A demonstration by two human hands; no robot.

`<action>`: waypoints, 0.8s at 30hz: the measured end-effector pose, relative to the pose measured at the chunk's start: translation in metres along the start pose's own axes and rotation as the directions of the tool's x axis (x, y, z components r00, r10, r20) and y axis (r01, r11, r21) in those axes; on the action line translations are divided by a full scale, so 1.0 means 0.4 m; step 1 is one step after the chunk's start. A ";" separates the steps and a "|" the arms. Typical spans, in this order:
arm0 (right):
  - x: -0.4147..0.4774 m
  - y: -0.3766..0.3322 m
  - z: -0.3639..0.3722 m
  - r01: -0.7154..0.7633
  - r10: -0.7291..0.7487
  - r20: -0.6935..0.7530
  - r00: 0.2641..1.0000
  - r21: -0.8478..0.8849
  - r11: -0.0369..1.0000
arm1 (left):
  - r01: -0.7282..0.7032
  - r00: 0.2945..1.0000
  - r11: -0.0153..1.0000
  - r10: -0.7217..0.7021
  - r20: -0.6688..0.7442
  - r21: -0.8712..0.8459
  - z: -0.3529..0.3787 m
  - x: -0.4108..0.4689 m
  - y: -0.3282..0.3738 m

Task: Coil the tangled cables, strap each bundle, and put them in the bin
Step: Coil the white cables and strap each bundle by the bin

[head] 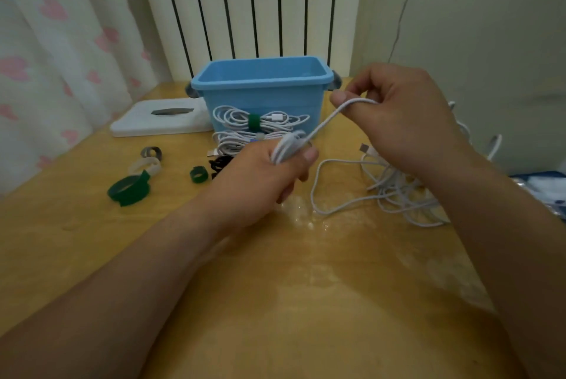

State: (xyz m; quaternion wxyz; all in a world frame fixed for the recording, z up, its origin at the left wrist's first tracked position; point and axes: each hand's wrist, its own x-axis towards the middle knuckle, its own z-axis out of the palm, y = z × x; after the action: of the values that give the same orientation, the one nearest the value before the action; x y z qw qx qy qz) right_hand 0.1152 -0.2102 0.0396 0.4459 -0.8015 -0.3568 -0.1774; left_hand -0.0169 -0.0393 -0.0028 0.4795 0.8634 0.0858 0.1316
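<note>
Cable (322, 125) between left grip (260, 178) and right grip (401, 115)

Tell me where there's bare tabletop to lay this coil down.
Widest bare patch: near tabletop, this side of the left hand and right hand. A smaller patch lies between the green strap roll and the table's left edge. Crowded: strapped bundles before the bin, loose tangle at right.

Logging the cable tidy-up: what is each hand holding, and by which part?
Both hold one white cable: the left hand grips its coiled loops, the right hand pinches the loose stretch leading from them.
</note>
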 end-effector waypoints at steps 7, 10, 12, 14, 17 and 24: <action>-0.022 0.007 0.017 0.120 -0.079 0.278 0.957 -0.137 0.983 | 0.059 0.983 0.615 -0.175 -0.063 -0.786 -0.026 0.019 -0.003; -0.034 -0.012 0.040 0.092 -0.073 0.222 0.972 -0.079 0.993 | 0.002 0.984 0.651 -0.135 -0.113 -0.759 -0.024 0.023 -0.010; -0.051 -0.033 0.062 0.095 -0.084 0.196 0.977 -0.047 0.994 | -0.026 0.990 0.713 -0.081 -0.119 -0.701 -0.002 0.021 -0.004; -0.071 -0.059 0.088 0.134 -0.121 0.207 0.971 -0.050 0.990 | -0.065 0.996 0.718 0.002 -0.092 -0.693 0.024 0.019 0.006; -0.092 -0.086 0.116 0.187 -0.164 0.248 0.955 -0.072 0.980 | -0.069 0.997 0.684 0.035 -0.062 -0.726 0.043 0.015 0.012; -0.100 -0.108 0.102 0.206 -0.146 0.334 0.931 -0.151 0.967 | -0.092 0.977 0.683 -0.076 -0.197 -0.725 0.049 0.017 0.022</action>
State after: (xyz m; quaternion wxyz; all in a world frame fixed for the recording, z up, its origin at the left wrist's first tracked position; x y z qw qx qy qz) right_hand 0.0550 -0.1775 0.0187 0.2883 -0.8220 -0.4772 -0.1163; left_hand -0.0041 -0.0577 -0.0040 0.7711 0.5821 0.0728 0.2477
